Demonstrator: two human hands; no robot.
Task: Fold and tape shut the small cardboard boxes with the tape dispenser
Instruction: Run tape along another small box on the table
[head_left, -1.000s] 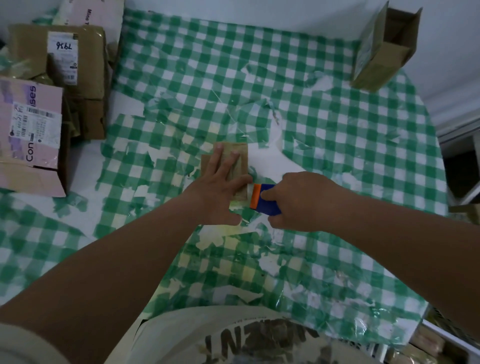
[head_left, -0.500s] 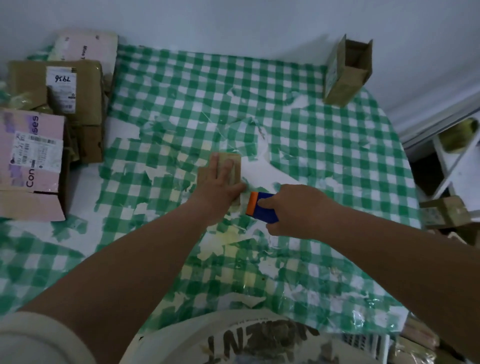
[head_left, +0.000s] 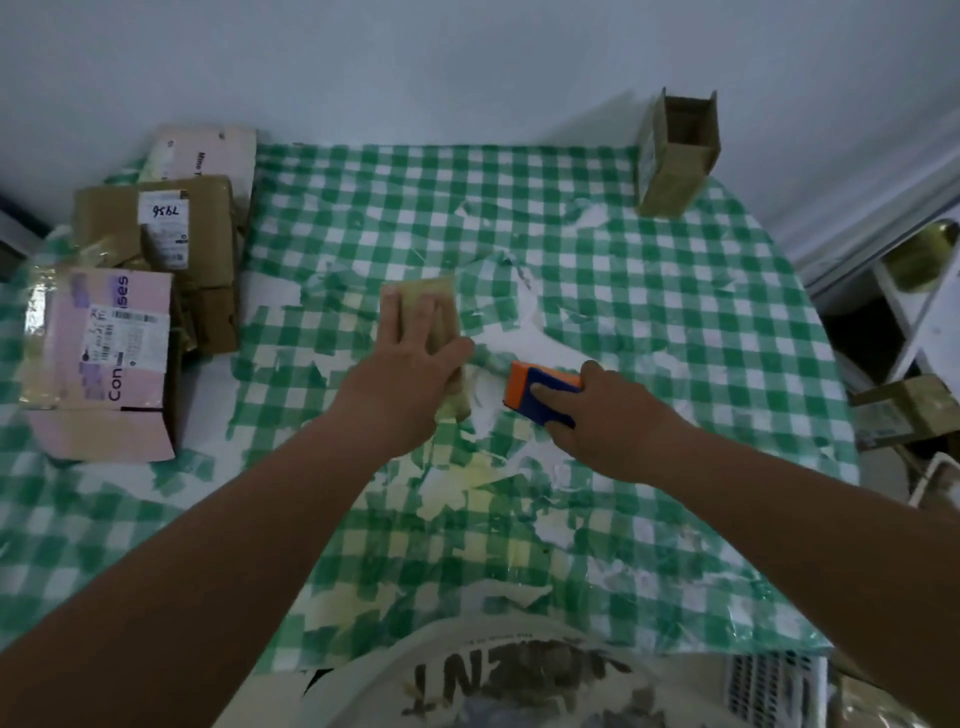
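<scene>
A small brown cardboard box (head_left: 423, 296) lies flat in the middle of the green checked table (head_left: 649, 312). My left hand (head_left: 410, 374) presses down on its top with straight fingers, thumb along its right side. Just to the right, my right hand (head_left: 608, 415) grips the blue and orange tape dispenser (head_left: 540, 392), whose orange end points toward the box with a small gap between them. No tape strand is clearly visible between dispenser and box.
An open brown box (head_left: 678, 156) stands upright at the far right corner. Larger pink and brown parcels (head_left: 130, 312) are stacked at the left edge. More small boxes (head_left: 904, 415) sit on a stand off the table's right side. The tablecloth is torn and patched.
My right hand has drawn the dispenser a little to the right, away from the box. My left hand stays pressed on the box. The camera has tilted up.
</scene>
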